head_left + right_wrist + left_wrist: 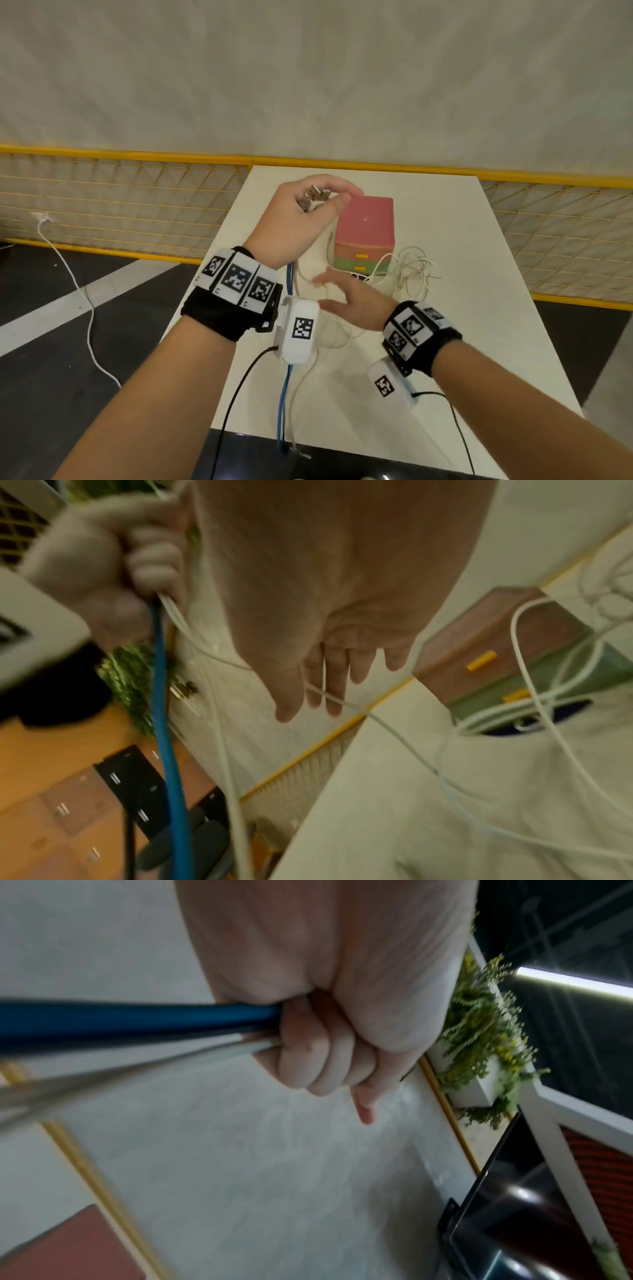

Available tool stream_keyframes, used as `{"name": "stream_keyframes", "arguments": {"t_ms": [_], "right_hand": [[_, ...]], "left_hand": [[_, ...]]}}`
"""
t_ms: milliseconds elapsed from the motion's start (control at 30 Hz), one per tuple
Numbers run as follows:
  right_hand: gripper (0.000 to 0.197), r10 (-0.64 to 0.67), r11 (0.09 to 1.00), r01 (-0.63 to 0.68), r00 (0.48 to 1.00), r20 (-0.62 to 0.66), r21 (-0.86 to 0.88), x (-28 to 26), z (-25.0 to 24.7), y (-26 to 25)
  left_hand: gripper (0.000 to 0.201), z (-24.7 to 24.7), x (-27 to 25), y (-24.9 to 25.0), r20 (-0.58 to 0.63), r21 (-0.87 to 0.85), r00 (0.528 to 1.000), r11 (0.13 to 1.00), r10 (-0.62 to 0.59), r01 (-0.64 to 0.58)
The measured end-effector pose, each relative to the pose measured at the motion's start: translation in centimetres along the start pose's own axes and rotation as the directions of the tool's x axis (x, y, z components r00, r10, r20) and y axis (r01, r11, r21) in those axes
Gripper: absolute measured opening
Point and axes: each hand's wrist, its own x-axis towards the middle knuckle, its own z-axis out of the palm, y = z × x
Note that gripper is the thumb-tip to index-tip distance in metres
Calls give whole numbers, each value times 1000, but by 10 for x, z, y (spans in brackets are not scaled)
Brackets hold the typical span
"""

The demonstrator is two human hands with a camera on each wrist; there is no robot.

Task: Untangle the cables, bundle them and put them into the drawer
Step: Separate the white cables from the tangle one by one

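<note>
My left hand (308, 209) is raised over the white table (462, 342) and grips a bunch of cables, whose USB plugs (313, 198) stick out above the fist. From it a blue cable (284, 394) and white cables (298, 404) hang down past the table's front edge. In the left wrist view the fist (325, 1042) is closed round the blue cable (137, 1015) and a white one (137, 1069). Below it, my right hand (346, 298) is open with fingers spread; a thin white cable (342, 699) crosses its fingers (332, 680). The pink, orange and green drawer unit (364, 236) stands behind, its bottom drawer (534, 718) open with white cable in it.
A loose tangle of white cable (414, 274) lies on the table right of the drawer unit. A yellow mesh fence (120, 198) runs behind the table. Another white cable (78, 291) trails over the dark floor at the left. Black camera leads (236, 394) hang from both wrists.
</note>
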Motion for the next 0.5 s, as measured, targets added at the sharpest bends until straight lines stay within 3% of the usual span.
{"name": "stream_keyframes", "arguments": {"t_ms": [33,100,167,233,300,367,433,500], "right_hand": [[19,8,1000,-8,999,44,-6,1,8,4],[28,88,995,-91,993,76,39,-1,14,13],[35,136,986,-135,991,-6,94,-2,7,14],[35,91,995,-86,989,-117,51,0,-13,1],[28,-26,1000,27,975,-221,1,5,-40,-22],[19,-115,992,123,944,-308,8,9,-67,-39],[10,-133,978,178,930,-342,105,6,-88,-43],[12,-107,976,159,944,-313,146,-3,-98,-30]], "left_hand": [[16,-5,0,4,-38,-9,999,1000,18,-19],[15,-19,2,6,-133,-13,990,999,36,-38],[13,-28,4,0,-143,66,990,998,11,-2],[19,-25,3,-14,10,271,994,957,-113,106],[32,-11,-3,-29,189,485,927,851,-325,199],[39,0,-8,-41,234,537,882,810,-410,234],[39,-2,-9,-43,146,448,913,848,-380,282],[40,-13,-4,-44,-100,229,925,896,-366,379]]}}
